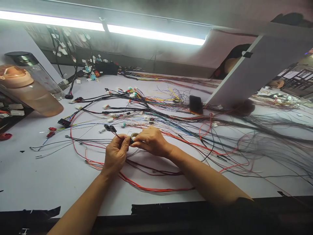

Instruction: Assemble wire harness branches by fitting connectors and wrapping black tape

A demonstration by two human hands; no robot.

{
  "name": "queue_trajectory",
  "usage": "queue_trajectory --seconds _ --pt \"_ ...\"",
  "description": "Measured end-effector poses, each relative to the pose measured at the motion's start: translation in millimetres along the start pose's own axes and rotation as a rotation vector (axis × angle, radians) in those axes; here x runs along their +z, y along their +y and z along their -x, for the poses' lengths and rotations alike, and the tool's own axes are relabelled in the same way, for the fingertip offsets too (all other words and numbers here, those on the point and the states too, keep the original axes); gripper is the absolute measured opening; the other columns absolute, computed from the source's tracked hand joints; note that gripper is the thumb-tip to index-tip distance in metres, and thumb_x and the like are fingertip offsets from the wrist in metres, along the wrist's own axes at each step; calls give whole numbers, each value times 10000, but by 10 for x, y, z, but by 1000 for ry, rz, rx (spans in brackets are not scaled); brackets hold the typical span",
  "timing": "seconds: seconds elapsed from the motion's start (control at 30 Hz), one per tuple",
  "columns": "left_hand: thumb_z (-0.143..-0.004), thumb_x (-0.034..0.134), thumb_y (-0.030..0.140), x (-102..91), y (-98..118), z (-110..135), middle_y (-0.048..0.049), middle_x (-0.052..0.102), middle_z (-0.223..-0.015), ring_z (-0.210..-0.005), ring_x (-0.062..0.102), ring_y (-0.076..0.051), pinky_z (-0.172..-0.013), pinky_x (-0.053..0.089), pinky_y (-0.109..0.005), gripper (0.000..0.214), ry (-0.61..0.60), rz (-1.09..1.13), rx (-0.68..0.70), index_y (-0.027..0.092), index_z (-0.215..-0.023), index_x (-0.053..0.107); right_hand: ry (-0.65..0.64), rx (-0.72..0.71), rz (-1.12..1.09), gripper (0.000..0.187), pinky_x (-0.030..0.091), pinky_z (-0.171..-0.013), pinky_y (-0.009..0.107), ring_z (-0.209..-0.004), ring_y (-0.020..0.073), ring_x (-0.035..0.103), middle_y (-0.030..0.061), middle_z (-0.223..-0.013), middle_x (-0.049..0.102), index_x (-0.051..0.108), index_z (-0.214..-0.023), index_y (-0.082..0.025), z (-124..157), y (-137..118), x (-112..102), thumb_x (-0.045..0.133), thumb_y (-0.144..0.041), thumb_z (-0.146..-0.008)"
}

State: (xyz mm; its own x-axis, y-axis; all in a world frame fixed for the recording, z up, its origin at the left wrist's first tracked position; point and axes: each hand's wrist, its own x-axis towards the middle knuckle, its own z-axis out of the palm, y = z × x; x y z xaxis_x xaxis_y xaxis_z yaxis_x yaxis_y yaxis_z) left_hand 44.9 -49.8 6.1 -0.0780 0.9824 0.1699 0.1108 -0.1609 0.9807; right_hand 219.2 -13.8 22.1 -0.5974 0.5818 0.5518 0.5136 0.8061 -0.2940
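My left hand [115, 152] pinches thin dark wires just below a pair of black connectors [110, 128], which stick up beyond the fingertips. Close against it, my right hand [153, 141] grips a small roll of dark tape [133, 137] between thumb and fingers. The roll touches or nearly touches the left fingertips; its tape end is hidden. Under and behind both hands runs a spread-out wire harness [127, 109] with many coloured wires. Red wires [146, 188] curve across the table below my wrists.
At the left, a peach bottle [36, 93] and a clear bottle [46, 73] lean. A black phone [196, 104] lies at the back right beside a white partition [234, 71]. Black tape [171, 209] lines the front edge. Loose wires cover the right side. Part of another person shows behind the partition.
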Motion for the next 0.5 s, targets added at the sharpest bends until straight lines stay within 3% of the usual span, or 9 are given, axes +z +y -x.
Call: queue_trajectory --seconds 0.3,0.5 --pt "-849 605 473 -44 -24 -13 19 501 -614 -486 349 -78 -437 283 -209 305 -84 21 -9 175 -816 547 -80 77 42 329 236 -647 293 -729 123 626 13 -794 737 701 -850 -213 -16 -19 -62 532 -483 -931" --pt "-874 586 453 -32 6 1 20 485 -621 -503 358 -78 -452 283 -212 291 -136 92 -40 176 -802 530 -67 131 69 315 244 -656 290 -752 126 621 16 -820 742 713 -854 -220 3 76 -68 550 -482 -922"
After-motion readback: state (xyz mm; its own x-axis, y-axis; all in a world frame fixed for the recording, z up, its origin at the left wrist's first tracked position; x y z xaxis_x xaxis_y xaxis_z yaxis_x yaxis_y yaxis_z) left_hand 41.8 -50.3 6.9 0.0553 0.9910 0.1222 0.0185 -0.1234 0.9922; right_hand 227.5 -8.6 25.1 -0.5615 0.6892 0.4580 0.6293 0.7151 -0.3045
